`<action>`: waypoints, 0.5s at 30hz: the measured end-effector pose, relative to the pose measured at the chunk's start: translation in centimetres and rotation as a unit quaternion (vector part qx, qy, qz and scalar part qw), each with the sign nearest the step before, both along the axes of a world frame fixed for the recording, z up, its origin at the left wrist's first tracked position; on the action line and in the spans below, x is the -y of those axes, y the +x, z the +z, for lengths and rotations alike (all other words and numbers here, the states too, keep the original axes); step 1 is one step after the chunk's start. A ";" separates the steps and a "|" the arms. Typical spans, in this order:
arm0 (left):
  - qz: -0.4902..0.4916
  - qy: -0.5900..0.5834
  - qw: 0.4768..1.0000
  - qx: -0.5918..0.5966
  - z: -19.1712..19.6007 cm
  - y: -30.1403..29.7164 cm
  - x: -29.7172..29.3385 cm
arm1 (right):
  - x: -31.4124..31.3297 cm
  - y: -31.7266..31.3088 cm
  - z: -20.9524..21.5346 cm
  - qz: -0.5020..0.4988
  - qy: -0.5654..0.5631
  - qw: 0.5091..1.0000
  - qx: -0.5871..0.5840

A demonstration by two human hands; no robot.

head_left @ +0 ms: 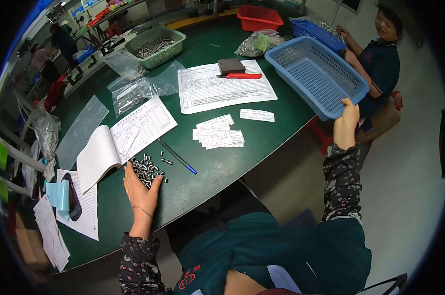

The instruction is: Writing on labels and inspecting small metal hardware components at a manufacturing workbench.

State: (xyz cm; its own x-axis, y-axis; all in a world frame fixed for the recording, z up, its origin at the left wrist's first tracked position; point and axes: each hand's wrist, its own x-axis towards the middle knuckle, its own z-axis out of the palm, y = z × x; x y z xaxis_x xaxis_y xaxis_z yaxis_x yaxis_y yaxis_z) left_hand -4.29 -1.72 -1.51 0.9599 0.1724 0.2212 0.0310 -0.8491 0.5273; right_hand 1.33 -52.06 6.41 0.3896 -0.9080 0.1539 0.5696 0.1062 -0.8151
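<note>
My right hand point(347, 122) grips the near rim of a blue plastic basket point(325, 101), tilted at the table's right edge. Its slotted floor shows, with nothing lying on it. On the green table, my left hand point(143, 189) rests beside a heap of small metal cylinder-shaped parts point(146, 169). The fingers are stretched and the thumb stands apart, cupping the heap's near side. A few loose pieces lie to the right of the heap, close to a dark pen point(177, 156) with a blue tip.
An open booklet point(97, 152), paper slips point(217, 135) and a form sheet point(203, 93) with red-handled cutters point(242, 76) lie around. Behind are a green basket of metal pins point(156, 46), a red bin point(260, 18) and plastic bags point(134, 91). A person point(379, 59) works at the right.
</note>
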 end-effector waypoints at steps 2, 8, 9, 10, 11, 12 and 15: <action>-0.004 -0.002 1.000 0.002 -0.2 0.1 0.0 | 3.8 2.1 -3.5 0.013 0.000 1.000 -0.014; 0.000 -0.038 0.999 0.008 -0.3 0.1 -0.3 | 6.3 1.4 -2.7 -0.004 -0.106 0.956 -0.275; 0.000 -0.038 0.999 0.004 -0.4 0.2 -0.3 | 6.7 1.2 -2.8 -0.153 -0.244 0.931 -0.225; -0.012 -0.039 0.999 0.026 -0.4 0.4 -0.2 | 6.8 0.4 -3.0 -0.231 -0.314 0.898 -0.202; -0.016 -0.037 0.998 0.047 -0.5 0.3 -0.3 | 3.0 -0.3 -1.0 -0.298 -0.381 0.858 -0.173; -0.017 -0.030 0.998 0.053 -0.5 0.2 -0.3 | 0.4 -1.0 0.3 -0.198 -0.450 0.855 -0.168; -0.009 -0.044 0.997 0.061 -1.0 -0.2 -1.0 | -8.4 -0.6 2.3 0.159 -0.598 0.745 -0.249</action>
State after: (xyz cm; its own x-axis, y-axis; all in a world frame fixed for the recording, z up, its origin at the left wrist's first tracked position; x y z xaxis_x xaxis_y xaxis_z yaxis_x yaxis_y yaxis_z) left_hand -4.53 -0.75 -2.48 0.9300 0.1786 0.3213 -0.0536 -0.7988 0.5992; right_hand 0.72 -43.64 8.72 0.8347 -0.0867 0.5439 0.2666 -0.8006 -0.5367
